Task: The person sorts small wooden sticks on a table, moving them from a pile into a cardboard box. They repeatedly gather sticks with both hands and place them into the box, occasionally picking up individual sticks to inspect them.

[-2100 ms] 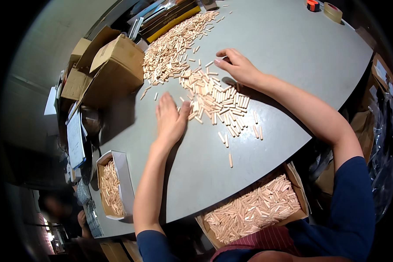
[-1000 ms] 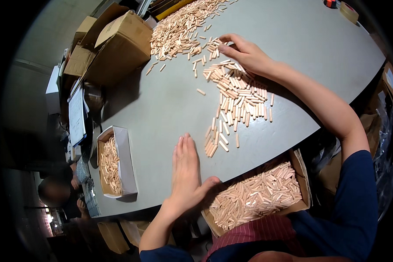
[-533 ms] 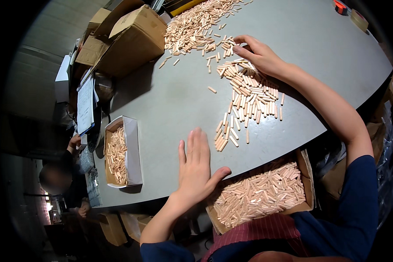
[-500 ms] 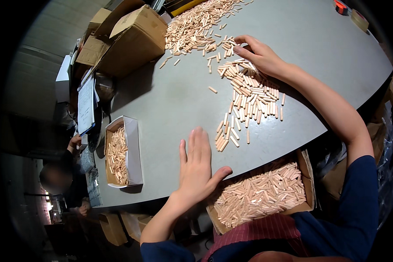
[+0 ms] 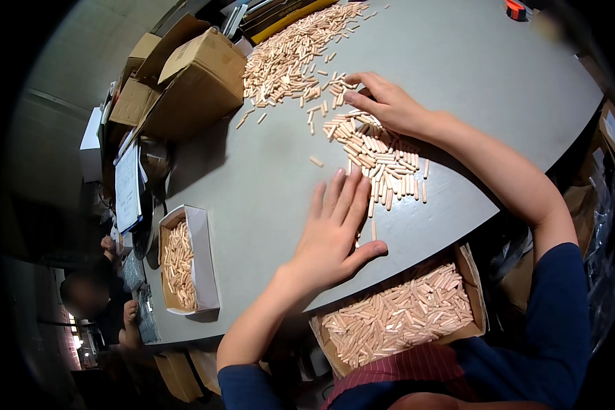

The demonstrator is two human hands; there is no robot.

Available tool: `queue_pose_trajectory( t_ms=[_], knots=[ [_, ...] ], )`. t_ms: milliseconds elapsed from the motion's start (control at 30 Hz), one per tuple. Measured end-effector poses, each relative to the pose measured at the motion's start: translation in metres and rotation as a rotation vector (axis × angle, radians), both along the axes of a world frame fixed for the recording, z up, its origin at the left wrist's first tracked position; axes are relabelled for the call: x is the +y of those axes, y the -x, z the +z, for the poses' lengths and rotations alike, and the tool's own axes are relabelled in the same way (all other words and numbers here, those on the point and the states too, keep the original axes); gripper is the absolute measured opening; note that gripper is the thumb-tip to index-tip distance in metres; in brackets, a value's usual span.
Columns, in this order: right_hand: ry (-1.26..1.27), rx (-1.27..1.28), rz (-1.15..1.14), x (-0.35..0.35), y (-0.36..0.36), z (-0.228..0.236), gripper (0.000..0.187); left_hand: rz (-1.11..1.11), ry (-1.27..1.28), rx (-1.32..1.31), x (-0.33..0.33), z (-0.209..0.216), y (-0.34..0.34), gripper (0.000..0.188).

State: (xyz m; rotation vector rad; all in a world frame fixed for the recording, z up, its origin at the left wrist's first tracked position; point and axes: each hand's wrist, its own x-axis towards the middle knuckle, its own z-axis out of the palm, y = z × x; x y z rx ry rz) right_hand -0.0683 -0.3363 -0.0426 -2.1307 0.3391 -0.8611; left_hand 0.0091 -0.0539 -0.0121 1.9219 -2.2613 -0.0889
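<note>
Small wooden dowel pins [image 5: 383, 154] lie spread in a loose patch on the grey table. My left hand [image 5: 328, 232] rests flat with fingers extended over the near left end of this patch, covering some pins. At the patch's far end, my right hand [image 5: 393, 106] is curved, thumb and forefinger apart, its fingertips beside a few pins. Nothing shows gripped in either hand. Below the table edge, close to my body, a cardboard box [image 5: 482, 294] holds many more pins.
A large heap of pins [image 5: 287, 61] lies at the far side beside an open carton [image 5: 201, 85]. A white box [image 5: 205, 256] of pins stands on the left. An orange tape measure [image 5: 515, 9] sits far right. Another person [image 5: 109, 314] is at the far left.
My left hand has moved right and away from me, from bare table onto the pins. The right hand stays at the far end of the patch. The whole view has shifted slightly.
</note>
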Motion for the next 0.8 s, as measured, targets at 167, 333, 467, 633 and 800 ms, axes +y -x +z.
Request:
queue_pose_trajectory(
  t_ms=[167, 333, 467, 633, 800],
  knots=[
    [0.073, 0.036, 0.064, -0.003, 0.001, 0.0, 0.041, -0.109, -0.043, -0.004, 0.004, 0.008, 0.001, 0.088],
    [0.066, 0.054, 0.08, -0.003, 0.003, 0.004, 0.042, -0.155, -0.08, 0.044, 0.017, 0.014, 0.003, 0.087],
    [0.039, -0.016, 0.068, 0.0, 0.001, 0.004, 0.048, -0.188, -0.12, -0.007, 0.033, 0.019, 0.006, 0.088],
    [-0.071, 0.035, 0.026, -0.004, 0.003, 0.002, 0.046, -0.109, -0.074, 0.238, 0.058, 0.015, 0.005, 0.085],
    [-0.044, 0.027, -0.014, -0.006, 0.004, 0.004, 0.049, 0.293, 0.041, 0.345, 0.099, -0.004, -0.025, 0.073]
  ],
)
